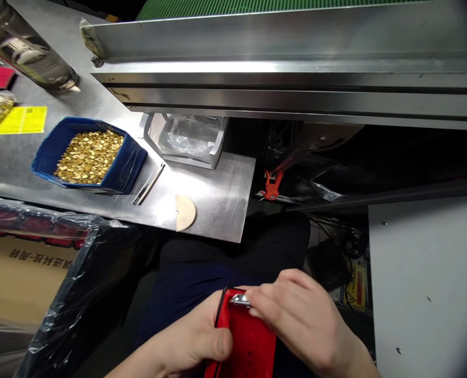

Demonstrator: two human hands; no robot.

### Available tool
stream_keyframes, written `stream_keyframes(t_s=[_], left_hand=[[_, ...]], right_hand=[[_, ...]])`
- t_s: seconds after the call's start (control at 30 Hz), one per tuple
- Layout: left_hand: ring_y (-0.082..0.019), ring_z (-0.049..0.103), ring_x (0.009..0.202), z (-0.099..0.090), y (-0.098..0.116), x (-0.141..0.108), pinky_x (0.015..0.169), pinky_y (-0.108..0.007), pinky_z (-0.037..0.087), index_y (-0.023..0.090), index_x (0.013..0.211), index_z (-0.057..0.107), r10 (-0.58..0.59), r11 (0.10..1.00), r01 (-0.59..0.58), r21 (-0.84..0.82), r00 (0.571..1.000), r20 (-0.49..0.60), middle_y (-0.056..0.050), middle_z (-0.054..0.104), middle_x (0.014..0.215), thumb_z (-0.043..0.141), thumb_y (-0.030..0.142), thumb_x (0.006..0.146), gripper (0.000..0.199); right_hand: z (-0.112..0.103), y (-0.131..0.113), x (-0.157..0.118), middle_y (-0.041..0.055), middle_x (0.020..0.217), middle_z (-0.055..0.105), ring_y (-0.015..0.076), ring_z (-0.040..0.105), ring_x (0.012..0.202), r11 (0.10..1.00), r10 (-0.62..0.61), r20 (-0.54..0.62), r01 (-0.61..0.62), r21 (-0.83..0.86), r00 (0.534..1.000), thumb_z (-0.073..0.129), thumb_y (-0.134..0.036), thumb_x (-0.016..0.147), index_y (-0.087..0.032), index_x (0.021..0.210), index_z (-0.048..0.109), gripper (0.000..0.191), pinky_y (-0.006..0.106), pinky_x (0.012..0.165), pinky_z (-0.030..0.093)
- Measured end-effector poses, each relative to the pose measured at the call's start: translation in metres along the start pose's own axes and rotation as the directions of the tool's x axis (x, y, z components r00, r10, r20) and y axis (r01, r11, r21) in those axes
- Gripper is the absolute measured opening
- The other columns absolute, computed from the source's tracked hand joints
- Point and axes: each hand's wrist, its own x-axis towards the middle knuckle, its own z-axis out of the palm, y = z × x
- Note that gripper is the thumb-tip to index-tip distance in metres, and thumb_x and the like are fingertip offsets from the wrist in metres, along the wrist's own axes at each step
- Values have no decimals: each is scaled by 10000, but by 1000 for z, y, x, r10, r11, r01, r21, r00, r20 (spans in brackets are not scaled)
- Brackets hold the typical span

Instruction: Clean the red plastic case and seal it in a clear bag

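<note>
Red case (252,341), over the lap (194,278), left hand (196,333) gripping one side; small metal piece (239,300), right hand (300,317) pinching it at the case's far end; slight fingertip hold, might slip

On the metal bench (221,194) to your left sits a blue bin (134,164) of small gold pieces (91,156). Just right of it lies a slim tool (149,184), then a pale half-round piece (186,213). Behind these, a grey bin (194,159) holds clear plastic (188,134). Farther left you see a bottle (30,48) and a yellow label (22,120); ahead of you, a green belt (257,8) lies beyond a metal rail (276,97).
</note>
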Motion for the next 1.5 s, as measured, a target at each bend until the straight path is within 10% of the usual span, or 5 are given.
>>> stream_keyframes(t_s=[0.13, 0.23, 0.73, 1.1, 1.5], left_hand=[[-343, 625, 1220, -6, -4, -3, 982, -367, 501, 224, 1423, 582, -15, 1000, 15, -2, 1000, 10, -141, 655, 1352, 978, 599, 620, 971], [-364, 596, 1266, -7, -5, -4, 1029, -418, 474, 225, 1466, 535, -9, 1000, 9, -9, 1000, 6, -172, 626, 1397, 967, 610, 634, 1013], [-360, 540, 1294, 1, -5, -24, 1067, -470, 407, 215, 1466, 480, 138, 990, -140, 20, 988, 70, -171, 550, 1430, 838, 443, 833, 762], [-253, 577, 949, -12, -10, -27, 859, -343, 438, 261, 1192, 591, 533, 691, -160, 705, 771, -348, -28, 609, 1024, 555, 621, 1003, 408], [-260, 644, 890, -7, -3, -19, 808, -326, 440, 227, 1032, 735, 598, 565, -193, 803, 766, -237, -21, 730, 936, 451, 551, 1069, 433]], right_hand=[[15, 42, -22, 32, 977, 739, 144, 676, 770, 779, 609, -492, -584, 226, 622, 616, -248, 1005, -215, 1171, 680, 181, 268, 680, 538], [41, 75, -29, 54, 957, 749, 168, 700, 776, 531, 843, -320, -761, 373, 432, 625, -396, 989, -198, 1202, 666, 294, 272, 677, 555], [149, 126, 122, 108, 1155, 638, 330, 563, 1187, 771, 637, -173, -613, 173, 752, 686, -340, 888, -240, 1106, 687, 240, 530, 1110, 391], [82, 7, -6, 43, 779, 675, 181, 660, 718, 662, 670, 40, -621, 419, 742, 347, -567, 1061, -189, 924, 686, 526, 280, 686, 549], [86, -63, -31, 16, 695, 665, 166, 610, 616, 965, 211, -160, -180, 189, 964, 460, -736, 946, -214, 822, 633, 564, 302, 571, 435]])
